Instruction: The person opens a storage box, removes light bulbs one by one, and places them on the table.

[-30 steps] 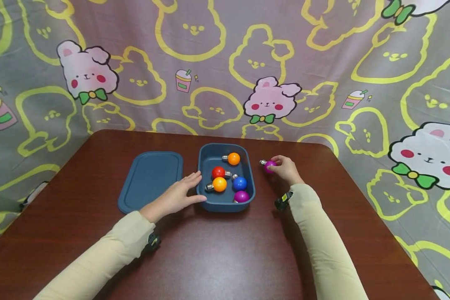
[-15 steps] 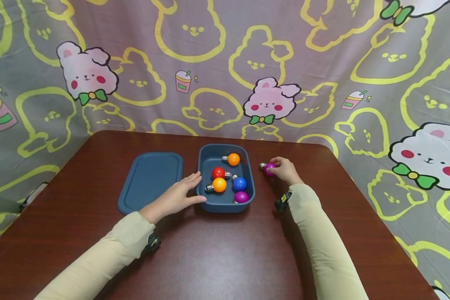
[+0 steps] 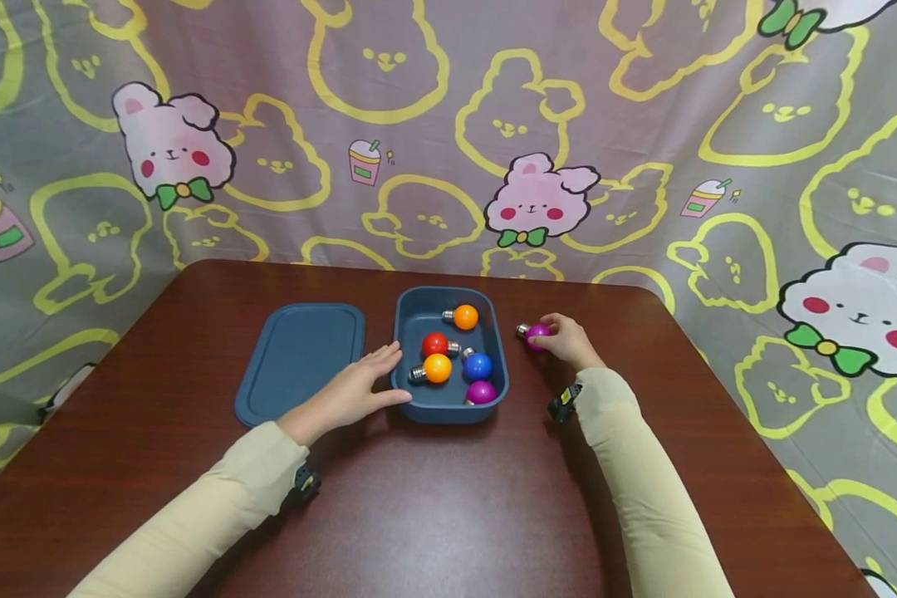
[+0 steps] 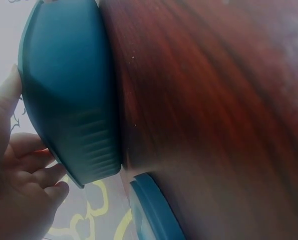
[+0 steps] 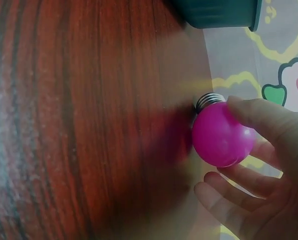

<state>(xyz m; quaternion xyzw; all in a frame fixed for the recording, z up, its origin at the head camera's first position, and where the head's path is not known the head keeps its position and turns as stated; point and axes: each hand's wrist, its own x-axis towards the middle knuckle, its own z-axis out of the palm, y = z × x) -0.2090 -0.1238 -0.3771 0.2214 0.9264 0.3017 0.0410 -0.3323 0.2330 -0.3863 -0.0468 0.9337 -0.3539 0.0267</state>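
My right hand (image 3: 572,342) pinches a purple light bulb (image 5: 221,137) between thumb and fingers, low over the table to the right of the blue box (image 3: 448,414). Its metal screw base (image 5: 209,100) points away from the palm. At the box's left side, my left hand (image 3: 340,400) rests with extended fingers and thumb at the rim. Inside the box lie an orange bulb (image 3: 466,316), a red bulb (image 3: 434,344), a yellow-orange bulb (image 3: 438,368), a blue bulb (image 3: 477,366) and another purple bulb (image 3: 482,392), partly hidden by the front wall.
A flat blue lid (image 3: 306,357) lies on the brown table (image 3: 433,515) left of the box, partly behind the left hand. A curtain (image 3: 419,100) with cartoon rabbits hangs behind the table and along its sides.
The purple bulb in my right hand has shifted very slightly toward me and turned a little. My left hand and the box have stayed in place.
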